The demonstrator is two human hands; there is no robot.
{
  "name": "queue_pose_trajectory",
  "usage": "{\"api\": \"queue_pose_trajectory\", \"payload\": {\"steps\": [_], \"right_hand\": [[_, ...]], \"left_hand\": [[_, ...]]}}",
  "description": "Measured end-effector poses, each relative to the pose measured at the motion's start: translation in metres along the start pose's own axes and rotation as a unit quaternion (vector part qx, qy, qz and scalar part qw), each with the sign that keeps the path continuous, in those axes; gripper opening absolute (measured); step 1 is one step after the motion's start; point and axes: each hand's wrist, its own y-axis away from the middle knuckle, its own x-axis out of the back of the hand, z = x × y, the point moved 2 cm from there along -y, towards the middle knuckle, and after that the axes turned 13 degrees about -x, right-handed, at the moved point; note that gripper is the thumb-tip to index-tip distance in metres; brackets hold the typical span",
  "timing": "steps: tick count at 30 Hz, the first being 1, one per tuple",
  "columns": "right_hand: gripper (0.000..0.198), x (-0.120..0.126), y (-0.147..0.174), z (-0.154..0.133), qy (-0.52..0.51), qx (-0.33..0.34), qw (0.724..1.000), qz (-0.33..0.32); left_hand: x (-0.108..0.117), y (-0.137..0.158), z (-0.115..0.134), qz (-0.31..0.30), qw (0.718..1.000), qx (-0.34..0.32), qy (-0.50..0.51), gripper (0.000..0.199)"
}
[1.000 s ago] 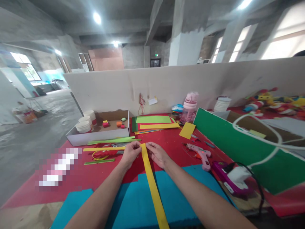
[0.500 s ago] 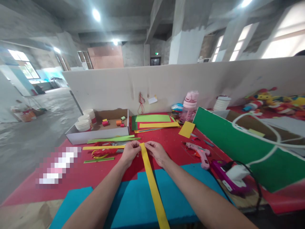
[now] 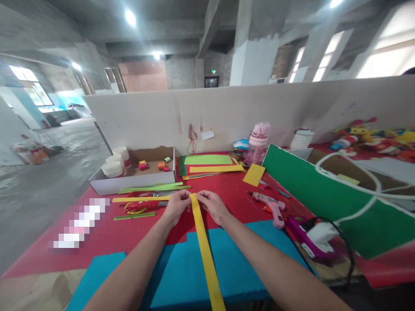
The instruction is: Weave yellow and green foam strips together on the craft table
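A long yellow strip (image 3: 204,246), felt or paper by its look, runs from between my hands down past the table's near edge. My left hand (image 3: 177,206) pinches its far end from the left, fingers closed. From the right, my right hand (image 3: 212,207) grips the same end between thumb and fingertips. The fingers partly cover the tip of the strip. Under it lies a blue sheet (image 3: 246,259) over the red tabletop. To the left of my left hand are a narrower yellow strip (image 3: 139,199), green strips (image 3: 155,188) and red-handled scissors (image 3: 145,208), partly covered.
A white box (image 3: 136,181) at the back left holds paper cups and small coloured rolls. On the right are a pink glue gun (image 3: 270,205), a purple power strip (image 3: 311,246) with cables, and a green board (image 3: 311,194). Coloured sheets (image 3: 207,160) and a pink bottle (image 3: 258,142) stand behind.
Both hands keep their hold on the strip's end almost in place. The strip's hanging lower part has shifted slightly left.
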Motion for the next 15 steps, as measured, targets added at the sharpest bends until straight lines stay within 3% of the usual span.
{"api": "queue_pose_trajectory", "payload": {"steps": [8,12,15], "right_hand": [[0.032,-0.002,0.003,-0.003,-0.031,-0.014,0.999,-0.031],[0.027,0.002,0.001,-0.005,0.054,0.056,0.996,0.039],[0.025,0.003,0.001,-0.008,0.127,0.105,0.983,0.077]], "left_hand": [[-0.001,0.002,0.004,-0.024,0.997,0.018,0.065,0.024],[-0.003,0.004,0.013,-0.002,0.99,0.063,0.126,0.031],[-0.004,0.005,0.014,0.012,0.99,0.087,0.114,0.038]]}}
